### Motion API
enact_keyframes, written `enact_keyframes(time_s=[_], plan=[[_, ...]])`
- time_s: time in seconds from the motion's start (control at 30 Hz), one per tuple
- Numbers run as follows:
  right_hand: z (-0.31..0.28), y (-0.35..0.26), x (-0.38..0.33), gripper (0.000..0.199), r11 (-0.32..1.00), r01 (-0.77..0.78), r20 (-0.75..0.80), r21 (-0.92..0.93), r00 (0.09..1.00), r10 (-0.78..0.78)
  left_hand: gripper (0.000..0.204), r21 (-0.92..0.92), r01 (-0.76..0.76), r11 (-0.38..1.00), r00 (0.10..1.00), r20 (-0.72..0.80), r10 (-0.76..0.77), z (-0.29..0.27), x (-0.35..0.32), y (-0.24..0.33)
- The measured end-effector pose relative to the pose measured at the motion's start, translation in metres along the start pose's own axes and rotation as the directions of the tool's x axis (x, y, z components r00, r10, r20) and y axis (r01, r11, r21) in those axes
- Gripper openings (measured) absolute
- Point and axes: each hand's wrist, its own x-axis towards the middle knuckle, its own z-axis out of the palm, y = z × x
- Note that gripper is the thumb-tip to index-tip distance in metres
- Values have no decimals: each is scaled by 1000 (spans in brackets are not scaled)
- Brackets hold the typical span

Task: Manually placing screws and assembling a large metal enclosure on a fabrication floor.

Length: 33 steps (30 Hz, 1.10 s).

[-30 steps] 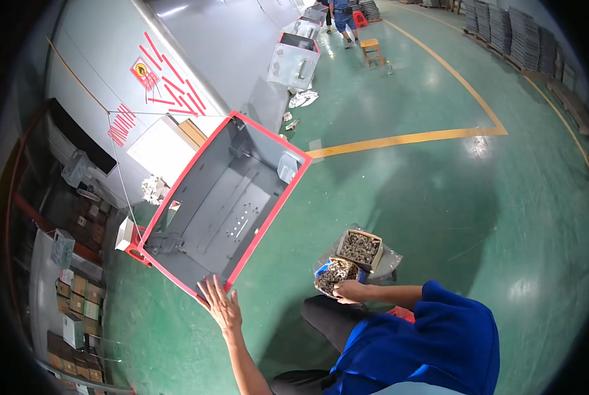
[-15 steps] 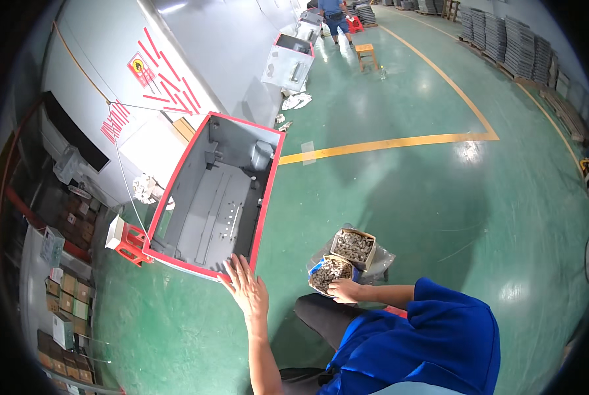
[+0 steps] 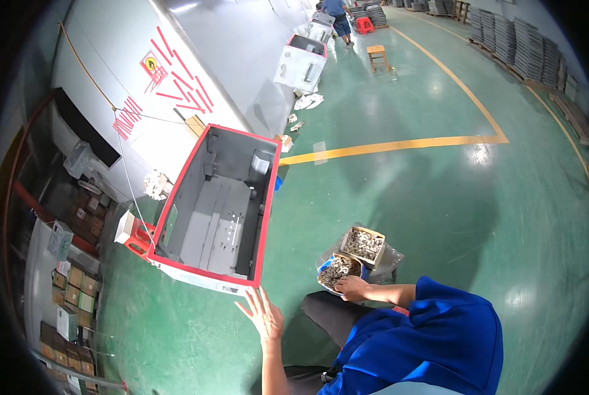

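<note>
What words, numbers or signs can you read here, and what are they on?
No words or numbers are clear enough to read.
Sign on the white wall: a picture of a black flame on a yellow circle; the marks under it are too small to read.
Cardboard boxes at the left: any labels are too small and blurred.

Just beyond the left hand (image 3: 266, 318), a cabinet (image 3: 205, 220) of smooth, matt grey, painted-looking metal, edged in red. By the right hand (image 3: 352, 288), a heap of small parts (image 3: 339, 268), metallic-looking and rough in the mass. Just past that hand, a plain cardboard box (image 3: 380, 249); to its right, clear, shiny plastic sheeting (image 3: 392, 260). Nearer the body than the right hand, a matt blue cloth shirt (image 3: 433, 342). Around both hands, a smooth, glossy green floor (image 3: 426, 217).
</note>
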Motion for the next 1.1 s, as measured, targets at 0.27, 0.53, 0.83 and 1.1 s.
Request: enact_keyframes(time_s=[0.27, 0.53, 0.83, 1.1], plan=[[-3, -3, 0, 35, 999, -32, 24, -13, 999, 32, 49, 252, 593, 765, 599, 497, -628, 73, -210, -56], [-1, -2, -3, 34, 996, -76, 29, -39, 997, 78, 41, 260, 231, 937, 284, 903, -321, 82, -278, 6], [-33, -36, 3, 30, 959, -148, -136, 243, 973, 185, 42, -58, 824, 563, -53, 982, 179, 102, -279, 59], [-37, -175, 34, 39, 594, 140, 118, 792, 920, -375, 41, -13, 821, -571, 51, 997, 50, 133, -295, 35]])
